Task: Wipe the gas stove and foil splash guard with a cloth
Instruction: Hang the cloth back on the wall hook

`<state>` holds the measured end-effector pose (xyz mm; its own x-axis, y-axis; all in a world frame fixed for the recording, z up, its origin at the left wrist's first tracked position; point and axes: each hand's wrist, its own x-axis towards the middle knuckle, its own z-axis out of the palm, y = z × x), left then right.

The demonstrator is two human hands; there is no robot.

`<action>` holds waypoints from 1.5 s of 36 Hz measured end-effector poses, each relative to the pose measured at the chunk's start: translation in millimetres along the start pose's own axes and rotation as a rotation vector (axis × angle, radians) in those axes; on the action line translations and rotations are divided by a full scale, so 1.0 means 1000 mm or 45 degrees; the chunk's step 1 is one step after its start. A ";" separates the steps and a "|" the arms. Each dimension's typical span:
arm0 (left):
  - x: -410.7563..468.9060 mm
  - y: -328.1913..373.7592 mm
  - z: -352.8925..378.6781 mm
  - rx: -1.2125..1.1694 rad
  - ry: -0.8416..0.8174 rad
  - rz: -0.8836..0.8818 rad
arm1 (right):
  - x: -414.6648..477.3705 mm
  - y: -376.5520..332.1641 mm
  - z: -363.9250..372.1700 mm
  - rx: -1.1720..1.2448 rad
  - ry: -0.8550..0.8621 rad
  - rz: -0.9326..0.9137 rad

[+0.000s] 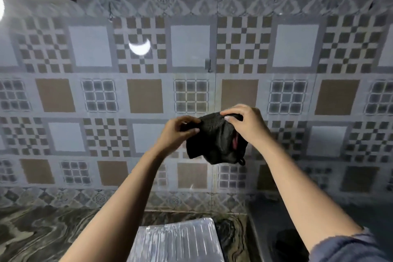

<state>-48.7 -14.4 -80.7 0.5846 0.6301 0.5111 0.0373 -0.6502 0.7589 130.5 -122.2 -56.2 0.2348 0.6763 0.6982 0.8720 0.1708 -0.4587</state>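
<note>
Half of the foil splash guard (pixel 176 240) is lost below the bottom edge, and the left forearm crosses its left corner. Only a shiny ribbed sheet shows, against the marbled counter (pixel 42 229). Whole frame is motion-blurred, edges soft. Lower right there is a dark recessed area (pixel 282 238), possibly a sink, too dim to tell.

The cloth (pixel 214 144) is black, terry-like and bunched. It is held up in the air in front of the tiled wall (pixel 297 49), above the foil, touching neither. A small loop (pixel 241 161) hangs at its lower right corner, and a pink patch (pixel 235 142) shows in a fold.

The left hand (pixel 180 132) pinches the cloth's upper left edge with curled fingers. The right hand (pixel 244 125) grips the top right, fingers folded over it.

A blue sleeve (pixel 344 249) shows on the right arm at the bottom corner. The wall has patterned tiles, a lamp glare (pixel 140 47) and a small hook (pixel 207 65)
</note>
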 end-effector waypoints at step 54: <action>0.112 -0.018 0.004 0.237 0.572 0.289 | 0.098 0.039 0.054 0.076 0.526 -0.170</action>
<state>19.6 65.6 -38.8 0.1916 0.5577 0.8076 0.1172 -0.8300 0.5454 164.0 -10.3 -35.6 0.2846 0.3039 0.9092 0.8828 0.2866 -0.3721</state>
